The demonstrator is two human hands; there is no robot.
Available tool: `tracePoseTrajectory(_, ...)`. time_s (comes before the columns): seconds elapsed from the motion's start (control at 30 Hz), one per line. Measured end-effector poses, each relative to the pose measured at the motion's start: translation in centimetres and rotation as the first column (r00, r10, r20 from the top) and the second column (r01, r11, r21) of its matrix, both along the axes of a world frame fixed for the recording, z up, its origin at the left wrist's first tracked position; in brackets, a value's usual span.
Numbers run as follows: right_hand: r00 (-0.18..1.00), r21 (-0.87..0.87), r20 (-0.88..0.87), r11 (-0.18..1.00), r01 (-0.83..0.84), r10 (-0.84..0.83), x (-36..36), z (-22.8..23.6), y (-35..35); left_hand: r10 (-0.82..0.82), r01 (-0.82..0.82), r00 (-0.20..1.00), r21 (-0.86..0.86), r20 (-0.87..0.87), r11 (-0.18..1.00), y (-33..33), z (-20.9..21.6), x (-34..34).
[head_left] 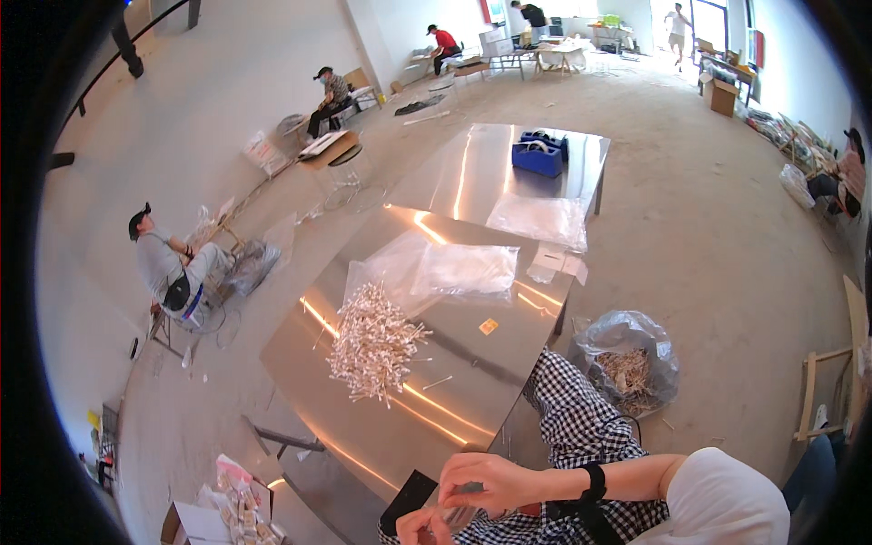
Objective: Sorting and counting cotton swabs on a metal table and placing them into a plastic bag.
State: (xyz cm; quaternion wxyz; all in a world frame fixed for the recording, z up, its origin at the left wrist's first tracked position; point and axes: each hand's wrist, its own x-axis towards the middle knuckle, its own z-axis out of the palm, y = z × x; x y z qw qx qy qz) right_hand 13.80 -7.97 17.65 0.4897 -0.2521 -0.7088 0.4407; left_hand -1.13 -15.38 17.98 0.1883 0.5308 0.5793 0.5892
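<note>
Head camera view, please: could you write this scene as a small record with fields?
Left hand: at the lower edge, close to the right hand
Right hand: fingers bent; anything held is unclear
Beside hands: black flat thing
Near table: pile of cotton swabs, clear bags, small yellow card
Far table: blue tape dispenser
Floor, right: clear bag holding thin sticks
</note>
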Motion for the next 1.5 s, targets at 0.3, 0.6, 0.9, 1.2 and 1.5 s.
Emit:
tracePoseTrajectory(0.3,0.999,0.092,0.043,0.995,-0.037,0.034,0.2,0.0,0.2,-0.093,0.095,0.995,-0.056,0.032,0.994,0.5,0.7,-0.1)
tracePoseTrajectory(0.6,0.999,0.017,-0.022,0.999,-0.049,0.05,0.3,-0.2,0.3,-0.072,0.073,0.994,-0.001,0.081,0.997,-0.1,0.3,-0.6)
tracePoseTrajectory(0.9,0.997,0.187,0.074,0.982,0.0,-0.014,0.5,0.8,0.5,-0.146,0.147,0.989,0.041,-0.029,0.988,0.4,0.5,-0.3)
tracePoseTrajectory(1.2,0.997,0.116,0.072,0.992,-0.046,0.038,0.9,1.1,-0.2,-0.128,0.128,0.991,0.006,-0.031,0.992,0.0,0.4,-0.3)
tracePoseTrajectory(1.5,0.985,-0.162,0.045,0.974,-0.158,0.167,0.9,0.4,0.3,-0.057,0.076,0.978,0.088,-0.2,0.993,0.6,0.7,-0.2)
